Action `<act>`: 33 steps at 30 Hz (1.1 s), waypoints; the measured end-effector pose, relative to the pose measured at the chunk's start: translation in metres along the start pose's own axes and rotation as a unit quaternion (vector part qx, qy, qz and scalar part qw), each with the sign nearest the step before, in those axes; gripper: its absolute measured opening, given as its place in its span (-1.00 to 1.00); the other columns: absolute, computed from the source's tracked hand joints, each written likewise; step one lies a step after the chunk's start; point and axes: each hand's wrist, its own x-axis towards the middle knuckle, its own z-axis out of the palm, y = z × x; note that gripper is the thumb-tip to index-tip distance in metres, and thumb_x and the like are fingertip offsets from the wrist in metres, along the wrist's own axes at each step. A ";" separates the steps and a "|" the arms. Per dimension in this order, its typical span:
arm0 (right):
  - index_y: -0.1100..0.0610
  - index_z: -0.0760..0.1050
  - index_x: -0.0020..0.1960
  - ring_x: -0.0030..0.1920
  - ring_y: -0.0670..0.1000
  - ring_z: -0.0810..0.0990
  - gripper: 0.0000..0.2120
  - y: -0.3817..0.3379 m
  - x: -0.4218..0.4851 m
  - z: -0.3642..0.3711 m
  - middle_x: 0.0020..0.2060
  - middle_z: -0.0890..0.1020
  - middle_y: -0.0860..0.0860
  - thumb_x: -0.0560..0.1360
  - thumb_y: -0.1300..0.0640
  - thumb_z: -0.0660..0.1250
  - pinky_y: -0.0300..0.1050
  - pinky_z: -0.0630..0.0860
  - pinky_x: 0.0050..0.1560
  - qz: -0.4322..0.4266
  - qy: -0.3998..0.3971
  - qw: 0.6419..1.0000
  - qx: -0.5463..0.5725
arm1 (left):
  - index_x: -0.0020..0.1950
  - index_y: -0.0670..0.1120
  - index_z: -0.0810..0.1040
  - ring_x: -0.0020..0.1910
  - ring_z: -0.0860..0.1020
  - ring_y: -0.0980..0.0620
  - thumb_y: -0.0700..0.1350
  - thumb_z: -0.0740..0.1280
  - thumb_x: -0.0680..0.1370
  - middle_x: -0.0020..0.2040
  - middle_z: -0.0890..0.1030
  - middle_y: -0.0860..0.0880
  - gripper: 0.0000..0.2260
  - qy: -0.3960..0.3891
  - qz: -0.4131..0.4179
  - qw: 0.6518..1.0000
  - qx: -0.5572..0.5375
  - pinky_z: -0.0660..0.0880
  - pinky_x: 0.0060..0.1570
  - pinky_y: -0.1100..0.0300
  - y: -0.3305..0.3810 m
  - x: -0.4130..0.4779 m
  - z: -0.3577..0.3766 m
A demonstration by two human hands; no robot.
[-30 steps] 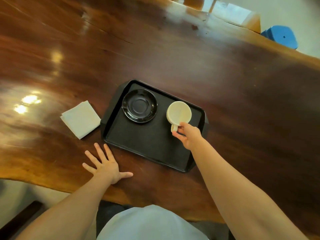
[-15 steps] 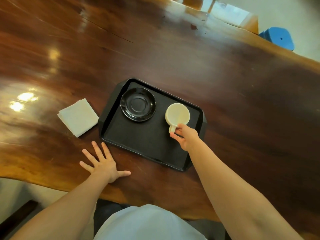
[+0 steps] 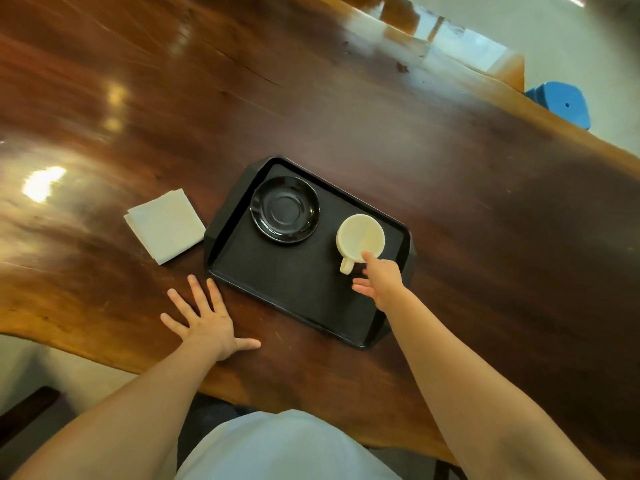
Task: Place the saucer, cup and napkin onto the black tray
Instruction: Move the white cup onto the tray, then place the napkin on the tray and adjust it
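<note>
A black tray (image 3: 277, 289) lies on the wooden table. On its far left part sits a black saucer (image 3: 284, 209). A cream cup (image 3: 360, 239) stands upright on the tray's right part, handle pointing toward me. My right hand (image 3: 379, 280) hovers just near the cup with fingers spread; one fingertip is at the cup's near rim, and the handle is free. A folded white napkin (image 3: 166, 225) lies on the table just left of the tray. My left hand (image 3: 204, 322) rests flat on the table in front of the tray's near left corner, fingers apart.
The glossy wooden table (image 3: 346, 109) stretches far beyond the tray. A blue stool (image 3: 562, 102) stands past the far right edge. The table's near edge curves just in front of my body.
My right hand has opened and let go of the cup's handle, drawing back a little. The cup stays on the tray. My left hand has not moved.
</note>
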 end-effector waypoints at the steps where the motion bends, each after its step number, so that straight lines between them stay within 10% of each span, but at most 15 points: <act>1: 0.13 0.21 0.55 0.19 0.18 0.60 -0.38 0.000 0.001 0.000 0.38 0.45 0.16 0.58 -0.02 0.33 0.09 0.65 0.07 -0.026 0.053 0.998 -0.030 | 0.39 -0.12 -0.64 0.42 -0.51 -0.46 0.62 0.32 0.11 0.43 -0.63 -0.26 0.44 0.000 0.002 1.000 -0.002 -0.21 0.44 -0.44 0.000 0.000 0.000; 5: 0.11 0.25 0.50 0.30 0.17 0.46 -0.43 -0.003 -0.011 0.019 0.36 0.37 0.12 0.55 0.04 0.33 0.15 0.56 0.20 -0.234 0.168 0.946 -0.151 | 0.34 -0.12 -0.67 0.39 -0.54 -0.46 0.62 0.32 0.11 0.41 -0.65 -0.27 0.43 -0.001 0.012 1.000 -0.012 -0.24 0.43 -0.46 -0.003 0.002 0.001; 11: 0.18 0.47 0.28 -0.01 -0.02 0.54 -0.71 -0.018 -0.063 0.114 0.01 0.56 0.08 0.58 0.14 0.28 -0.23 0.45 0.04 -0.442 -0.015 0.857 -0.263 | 0.32 -0.12 -0.68 0.35 -0.57 -0.48 0.64 0.27 0.12 0.34 -0.69 -0.26 0.40 0.017 0.043 0.999 -0.028 -0.27 0.38 -0.48 -0.012 0.008 0.007; 15: 0.20 0.42 0.41 0.07 0.06 0.56 -0.58 -0.016 -0.084 0.193 0.00 0.61 0.06 0.59 0.08 0.28 -0.01 0.50 0.16 -0.453 -0.132 0.810 -0.349 | 0.33 -0.13 -0.67 0.36 -0.54 -0.50 0.65 0.25 0.12 0.33 -0.68 -0.27 0.40 0.036 0.048 0.998 -0.032 -0.26 0.37 -0.50 -0.020 0.015 0.013; 24: 0.21 0.46 0.24 0.01 0.08 0.54 -0.65 -0.031 -0.086 0.276 0.16 0.51 0.12 0.61 -0.03 0.24 -0.04 0.49 -0.03 -0.473 -0.107 0.721 -0.495 | 0.39 -0.11 -0.64 0.35 -0.56 -0.48 0.58 0.34 0.17 0.40 -0.64 -0.26 0.40 0.056 0.070 0.995 -0.037 -0.36 0.31 -0.49 -0.018 0.019 0.020; 33: 0.14 0.41 0.29 0.02 0.09 0.63 -0.53 -0.038 -0.078 0.309 0.06 0.59 0.06 0.49 -0.05 0.43 -0.03 0.62 -0.07 -0.381 -0.095 0.754 -0.526 | 0.35 -0.12 -0.67 0.36 -0.55 -0.49 0.60 0.31 0.18 0.39 -0.65 -0.27 0.39 0.070 0.073 0.995 -0.028 -0.34 0.32 -0.50 -0.019 0.022 0.023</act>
